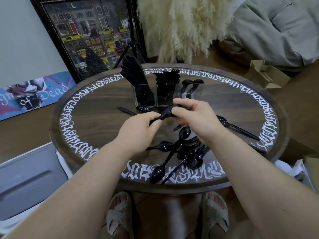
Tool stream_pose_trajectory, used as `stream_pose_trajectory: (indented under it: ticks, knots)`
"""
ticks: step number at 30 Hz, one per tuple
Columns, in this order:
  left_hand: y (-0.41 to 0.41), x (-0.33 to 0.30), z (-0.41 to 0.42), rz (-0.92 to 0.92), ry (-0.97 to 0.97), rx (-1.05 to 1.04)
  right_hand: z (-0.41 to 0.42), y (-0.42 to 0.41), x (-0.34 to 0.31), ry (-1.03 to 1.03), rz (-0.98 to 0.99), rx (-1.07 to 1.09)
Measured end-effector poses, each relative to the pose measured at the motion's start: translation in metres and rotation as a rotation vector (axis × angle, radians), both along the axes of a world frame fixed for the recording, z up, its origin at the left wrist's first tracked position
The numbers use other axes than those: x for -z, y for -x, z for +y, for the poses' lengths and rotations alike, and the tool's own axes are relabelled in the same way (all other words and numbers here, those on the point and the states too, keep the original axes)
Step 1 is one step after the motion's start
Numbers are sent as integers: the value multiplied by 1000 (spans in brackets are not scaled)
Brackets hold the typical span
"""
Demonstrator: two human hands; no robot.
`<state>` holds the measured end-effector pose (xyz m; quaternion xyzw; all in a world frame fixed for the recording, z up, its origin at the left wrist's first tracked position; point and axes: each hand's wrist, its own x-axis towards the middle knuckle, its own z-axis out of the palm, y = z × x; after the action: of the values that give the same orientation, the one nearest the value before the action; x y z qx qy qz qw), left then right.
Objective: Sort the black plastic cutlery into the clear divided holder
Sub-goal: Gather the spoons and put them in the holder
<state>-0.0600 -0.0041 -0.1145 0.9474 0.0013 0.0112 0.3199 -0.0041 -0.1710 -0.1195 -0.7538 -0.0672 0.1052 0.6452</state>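
Both hands meet over the middle of the round wooden table (pixel 107 118), just in front of the clear divided holder (pixel 165 94). The left hand (pixel 138 133) curls its fingers and thumb around the handle end of a black plastic spoon (pixel 164 115) — the right hand (pixel 195 119) pinches the same piece at the bowl end, thumb on top, fingers folded behind it (how many pieces sit in that grip is hard to tell).

The holder stands upright toward the far side of the table, its three compartments already partly filled: knives (pixel 133 71) fan out of the left one, forks (pixel 168 77) stand in the middle one, and a couple of spoons (pixel 192 85) lean in the right one.

A loose heap of spoons (pixel 183 150) lies on the near side of the table, beneath the right wrist — one spoon (pixel 236 126) lies apart to the right, and another two pieces lie just before the holder's base.

A framed painting (pixel 89 35) leans against the wall behind the table.
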Motion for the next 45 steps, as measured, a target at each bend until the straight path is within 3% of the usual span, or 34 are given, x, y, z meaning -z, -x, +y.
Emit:
stream_pose_trajectory:
  ticks: [3, 5, 11, 16, 21, 25, 28, 33, 38, 42, 45]
  knots:
    - [-3, 0, 4, 43, 37, 5, 1, 5, 0, 142, -154, -82]
    - [-2, -1, 2, 91, 46, 37, -1, 6, -1, 180, -247, -25]
    - [-1, 0, 0, 83, 7, 58, -7, 10, -9, -1, -224, 63]
    - [1, -5, -20, -80, -38, 33, -18, 17, -23, -15, -307, 130]
    - [-27, -26, -25, -301, -267, 28, -48, -6, -54, 144, -692, 392]
    - [-58, -41, -33, -318, -423, 59, -71, -37, -79, 407, -1062, 548]
    - [-75, -42, -42, -305, -508, 74, -76, -66, -87, 529, -1197, 555]
    - [-90, -21, -53, -282, -661, 121, -57, -102, -58, 693, -1167, 397]
    - [-96, -3, -54, -325, -697, 124, -51, -118, -27, 1001, -671, 75]
    - [-98, 5, -53, -396, -678, 120, -51, -114, -20, 980, -637, -19]
    - [-92, 2, -50, -492, -603, 95, -58, -97, -21, 880, -674, 111]
